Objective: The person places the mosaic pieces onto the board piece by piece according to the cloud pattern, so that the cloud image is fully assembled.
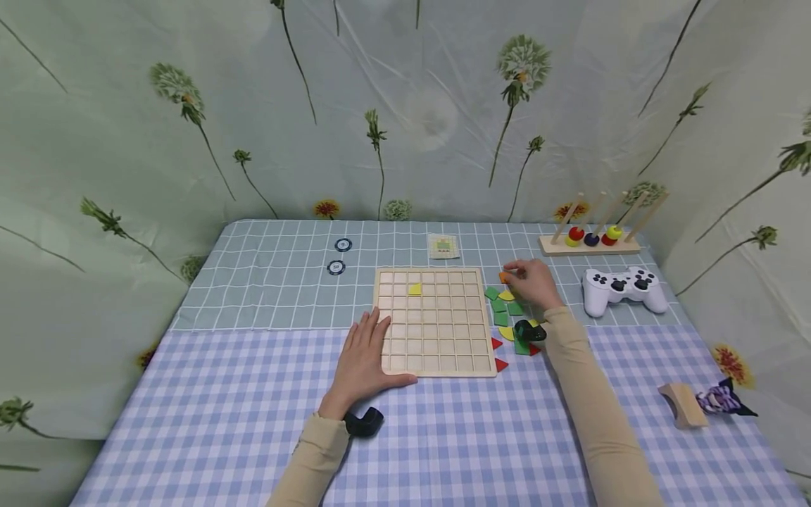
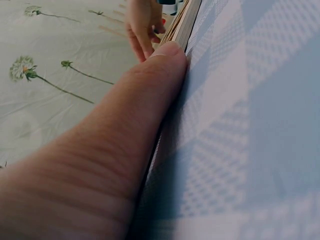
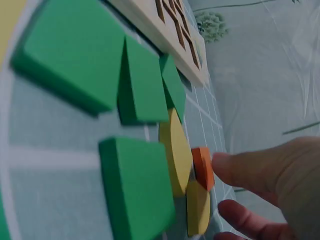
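A wooden grid board [image 1: 437,345] lies flat with a yellow piece [image 1: 415,289] in one of its upper cells. My left hand [image 1: 362,360] rests at the board's lower left corner, fingers spread along the left side and thumb along the near edge. In the left wrist view the thumb [image 2: 145,85] presses against the board's edge. My right hand [image 1: 533,283] reaches over the loose pieces right of the board. Its thumb tip [image 3: 222,167] is right at an orange piece [image 3: 202,167], with the other fingers apart from the thumb. Green blocks [image 3: 137,185] and yellow curved pieces [image 3: 175,152] lie beside it.
Red triangles [image 1: 502,365] lie by the board's right edge. Behind the board is a pattern card [image 1: 443,246]; two round chips [image 1: 336,267] lie farther left. At the right are a peg stand [image 1: 589,246], a white game controller [image 1: 624,290] and a wooden arch block [image 1: 684,406].
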`<state>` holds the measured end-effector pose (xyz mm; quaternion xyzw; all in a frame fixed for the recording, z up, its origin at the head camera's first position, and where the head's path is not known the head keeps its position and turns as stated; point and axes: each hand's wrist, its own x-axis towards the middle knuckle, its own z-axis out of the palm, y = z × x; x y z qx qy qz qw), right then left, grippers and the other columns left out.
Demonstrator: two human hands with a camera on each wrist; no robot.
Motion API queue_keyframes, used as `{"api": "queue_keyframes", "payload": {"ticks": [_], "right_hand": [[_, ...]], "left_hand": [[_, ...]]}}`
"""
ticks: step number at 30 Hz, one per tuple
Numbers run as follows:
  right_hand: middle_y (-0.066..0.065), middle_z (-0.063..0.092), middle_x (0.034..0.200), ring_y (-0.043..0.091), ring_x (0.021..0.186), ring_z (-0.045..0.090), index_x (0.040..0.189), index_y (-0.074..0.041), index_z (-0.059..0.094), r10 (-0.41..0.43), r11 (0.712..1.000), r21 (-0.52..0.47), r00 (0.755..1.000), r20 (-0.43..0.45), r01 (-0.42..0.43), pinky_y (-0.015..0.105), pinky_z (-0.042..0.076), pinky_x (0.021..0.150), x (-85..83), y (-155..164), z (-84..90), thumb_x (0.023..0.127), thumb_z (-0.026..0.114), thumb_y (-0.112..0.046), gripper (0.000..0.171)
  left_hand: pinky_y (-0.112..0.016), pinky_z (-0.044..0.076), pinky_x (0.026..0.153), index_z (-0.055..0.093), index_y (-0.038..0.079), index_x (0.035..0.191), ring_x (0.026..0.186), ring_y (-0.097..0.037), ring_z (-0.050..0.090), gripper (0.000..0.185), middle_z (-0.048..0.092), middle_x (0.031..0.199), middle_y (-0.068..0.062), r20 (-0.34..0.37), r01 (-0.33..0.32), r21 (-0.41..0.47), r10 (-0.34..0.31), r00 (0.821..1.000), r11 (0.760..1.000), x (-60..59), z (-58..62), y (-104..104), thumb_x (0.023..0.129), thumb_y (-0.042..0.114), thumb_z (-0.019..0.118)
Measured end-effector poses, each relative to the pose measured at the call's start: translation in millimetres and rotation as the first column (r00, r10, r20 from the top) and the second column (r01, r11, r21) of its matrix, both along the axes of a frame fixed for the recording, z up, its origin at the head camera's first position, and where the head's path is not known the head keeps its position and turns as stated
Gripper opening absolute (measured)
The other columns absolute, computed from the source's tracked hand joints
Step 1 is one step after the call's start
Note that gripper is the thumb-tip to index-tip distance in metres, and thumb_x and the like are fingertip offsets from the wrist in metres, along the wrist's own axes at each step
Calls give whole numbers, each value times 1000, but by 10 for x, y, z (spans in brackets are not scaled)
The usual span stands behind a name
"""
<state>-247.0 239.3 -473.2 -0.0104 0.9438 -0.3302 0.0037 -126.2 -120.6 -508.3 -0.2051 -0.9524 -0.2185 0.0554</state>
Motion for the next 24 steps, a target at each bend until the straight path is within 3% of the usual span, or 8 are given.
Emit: {"api": "queue_keyframes", "payload": {"ticks": [4, 9, 19, 24], "right_hand": [[22, 54, 109, 35, 101, 44, 119, 2, 63, 51, 999, 9, 999, 17, -51, 50, 38, 85, -3, 40, 4, 92, 60, -14, 32], [23, 54, 107, 36, 100, 45, 111, 3, 63, 38, 999, -3, 999, 2, -38, 51, 39, 86, 0, 41, -3, 89, 65, -15, 28], [15, 59, 86, 28, 78, 52, 93, 0, 58, -65, 994, -95, 996, -58, 59, 34, 42, 66, 79, -77, 13, 84, 72, -10, 19], [13, 59, 81, 25, 71, 51, 86, 1, 59, -28, 987, -158, 992, -124, 8, 31, 40, 59, 121, -283, 70, 81, 75, -12, 21]], "left_hand": [[-42, 7, 114, 32, 5, 147, 142, -30, 10, 116, 18, 154, -17, -5, -1, -9, 1, 1000, 1000, 3, -1, -3, 62, 78, 65], [-42, 7, 114, 33, 6, 146, 142, -30, 10, 115, 19, 154, -16, -7, -5, -14, 5, 1000, 1000, 2, -4, -2, 62, 78, 65], [-42, 7, 114, 32, 6, 147, 142, -29, 9, 115, 17, 155, -16, 2, -3, -23, 3, 1000, 1000, -2, -22, 3, 63, 78, 64], [-42, 7, 114, 32, 6, 147, 142, -30, 9, 115, 17, 155, -16, 0, -5, -24, 5, 1000, 1000, -3, -11, -7, 63, 78, 64]]}}
